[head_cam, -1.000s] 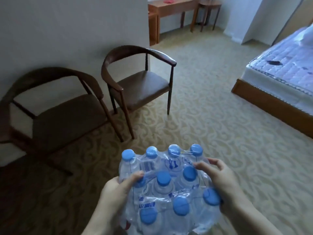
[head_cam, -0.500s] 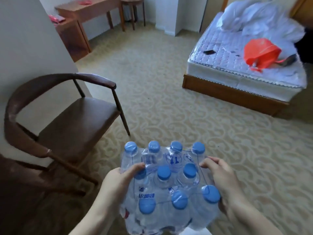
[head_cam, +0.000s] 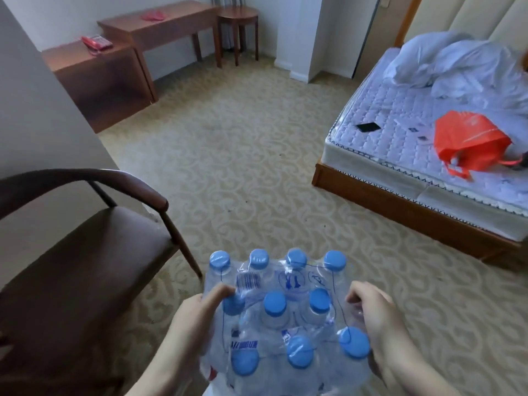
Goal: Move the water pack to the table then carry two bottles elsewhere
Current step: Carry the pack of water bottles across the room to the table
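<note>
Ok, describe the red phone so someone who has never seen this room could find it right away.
Start at the long wooden desk against the far wall. Beside it, nearer the camera, stands a lower wooden cabinet. The red phone sits on that cabinet's top; the pinkish item on the desk is flat and blurry, with no handset.

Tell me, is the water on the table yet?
Not yet. The water pack is lifted off the floor, gripped by the left hand and the right hand. The wooden table stands across the carpet, far off. Left to do: walk over, set the pack down, then take two bottles out; the wrap looks unopened.
</note>
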A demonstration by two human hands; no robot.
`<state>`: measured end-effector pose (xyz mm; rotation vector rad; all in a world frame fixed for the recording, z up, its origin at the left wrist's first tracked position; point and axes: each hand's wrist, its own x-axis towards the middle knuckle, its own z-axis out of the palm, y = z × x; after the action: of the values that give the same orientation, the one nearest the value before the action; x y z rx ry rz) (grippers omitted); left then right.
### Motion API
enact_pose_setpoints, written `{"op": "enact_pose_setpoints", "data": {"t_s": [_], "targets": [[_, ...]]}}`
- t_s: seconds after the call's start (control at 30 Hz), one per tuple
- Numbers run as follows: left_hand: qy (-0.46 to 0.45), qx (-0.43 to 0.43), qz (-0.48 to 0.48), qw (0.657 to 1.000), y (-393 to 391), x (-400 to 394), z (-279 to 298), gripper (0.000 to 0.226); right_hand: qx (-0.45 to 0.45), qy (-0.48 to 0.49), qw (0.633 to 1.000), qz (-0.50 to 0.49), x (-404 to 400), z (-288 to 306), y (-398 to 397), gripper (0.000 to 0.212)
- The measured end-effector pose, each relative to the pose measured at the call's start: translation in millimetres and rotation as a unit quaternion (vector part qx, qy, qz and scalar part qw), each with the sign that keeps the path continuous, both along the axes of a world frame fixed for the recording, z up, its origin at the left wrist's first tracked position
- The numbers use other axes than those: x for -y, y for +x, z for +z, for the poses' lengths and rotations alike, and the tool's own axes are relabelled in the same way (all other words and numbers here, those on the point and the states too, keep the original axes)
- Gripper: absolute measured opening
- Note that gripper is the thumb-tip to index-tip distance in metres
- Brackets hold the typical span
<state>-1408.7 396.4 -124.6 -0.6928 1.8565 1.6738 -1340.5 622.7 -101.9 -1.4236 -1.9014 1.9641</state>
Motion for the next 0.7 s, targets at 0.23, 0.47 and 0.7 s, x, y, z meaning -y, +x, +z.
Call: {"op": "enact_pose_setpoints", "data": {"t_s": [0.23, 0.47, 0.7], "targets": [[-0.017, -0.032, -0.023, 0.999, -146.6, -40.6, 10.3, 0.033, 0.009, -0.011, 1.0, -0.017, -31.5, -11.2, -138.1, 0.023], [-0.059, -0.046, -0.027, 0.997, -286.3, -75.2, 16.5, 0.033, 0.017, -0.023, 0.999, -0.028, -71.1, 0.1, -273.5, 0.022], [-0.024, -0.021, 0.05, 0.998, -417.1, -107.0, -0.7, 0.026, 0.03, -0.017, 0.997, 0.062, -107.9, -4.3, -441.8, 0.012]]}}
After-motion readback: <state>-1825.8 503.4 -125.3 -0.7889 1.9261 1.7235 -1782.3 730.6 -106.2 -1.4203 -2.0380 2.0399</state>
